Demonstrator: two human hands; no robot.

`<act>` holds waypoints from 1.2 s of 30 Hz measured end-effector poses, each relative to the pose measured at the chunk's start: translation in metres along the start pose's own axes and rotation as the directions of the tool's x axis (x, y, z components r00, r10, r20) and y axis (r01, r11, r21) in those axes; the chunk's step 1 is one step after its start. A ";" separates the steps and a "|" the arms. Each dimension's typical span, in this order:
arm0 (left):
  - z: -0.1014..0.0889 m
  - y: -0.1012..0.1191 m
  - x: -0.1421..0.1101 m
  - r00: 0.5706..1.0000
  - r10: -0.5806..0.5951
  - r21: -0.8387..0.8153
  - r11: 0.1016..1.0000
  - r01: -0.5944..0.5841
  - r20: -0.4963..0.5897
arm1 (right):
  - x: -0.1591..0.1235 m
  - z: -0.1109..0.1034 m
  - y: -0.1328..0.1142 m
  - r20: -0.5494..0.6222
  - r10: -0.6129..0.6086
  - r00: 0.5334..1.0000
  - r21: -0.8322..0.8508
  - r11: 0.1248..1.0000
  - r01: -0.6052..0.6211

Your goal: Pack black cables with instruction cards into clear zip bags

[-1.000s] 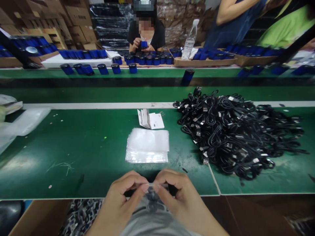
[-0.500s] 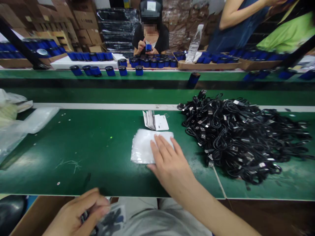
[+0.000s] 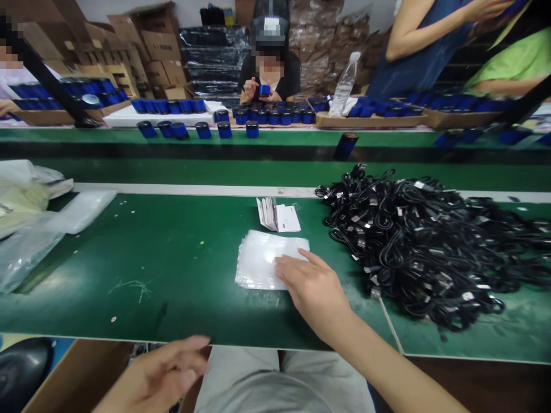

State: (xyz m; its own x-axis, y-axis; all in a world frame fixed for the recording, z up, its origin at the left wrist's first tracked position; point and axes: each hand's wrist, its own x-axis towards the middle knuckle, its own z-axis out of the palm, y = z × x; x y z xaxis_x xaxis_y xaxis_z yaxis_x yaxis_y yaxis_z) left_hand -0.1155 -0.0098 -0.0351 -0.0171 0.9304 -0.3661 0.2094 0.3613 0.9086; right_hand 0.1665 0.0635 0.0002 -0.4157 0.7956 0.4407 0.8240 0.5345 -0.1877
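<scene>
A stack of clear plastic bags [image 3: 258, 261] lies on the green table in front of me. My right hand [image 3: 316, 287] rests its fingertips on the stack's right side, with the fingers loosely bent and not wrapped around anything. Just behind the bags stand folded white cards [image 3: 267, 214], and one flat card [image 3: 288, 218] lies beside them. My left hand [image 3: 161, 370] hangs past the table's front edge, above an open cardboard box [image 3: 77, 373]. Its fingers are apart and nothing shows in them.
A big heap of black USB cables [image 3: 413, 241] covers the right of the table. Crumpled plastic wrapping [image 3: 38, 241] lies at the left. Across the raised ledge, a co-worker [image 3: 269, 74] holds a blue jar among many others; a plastic bottle [image 3: 345, 86] stands there.
My left hand has let go of the small clear bag with dark contents, which is out of sight. My right hand's fingers have gone from flat to more bent on the stack.
</scene>
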 end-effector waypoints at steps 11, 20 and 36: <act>0.098 0.068 0.024 0.977 -0.138 -0.378 0.906 0.192 0.165 | -0.045 -0.016 -0.031 0.115 0.562 0.819 0.707 0.533 -0.465; 0.081 0.065 0.001 0.860 0.375 0.178 0.926 -0.332 -0.346 | -0.041 -0.017 -0.029 0.467 0.541 0.699 0.715 0.233 -0.659; 0.095 0.067 -0.004 0.973 0.216 0.221 0.948 -0.228 0.077 | -0.037 -0.004 -0.042 0.675 0.311 0.669 0.723 -0.101 -0.683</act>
State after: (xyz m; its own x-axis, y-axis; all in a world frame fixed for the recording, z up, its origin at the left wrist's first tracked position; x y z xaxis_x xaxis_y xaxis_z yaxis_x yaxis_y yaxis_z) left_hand -0.0087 0.0050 0.0079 0.1043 0.9790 -0.1754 0.4182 0.1168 0.9008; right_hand 0.1488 0.0107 -0.0050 -0.2812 0.8910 -0.3564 -0.0781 -0.3914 -0.9169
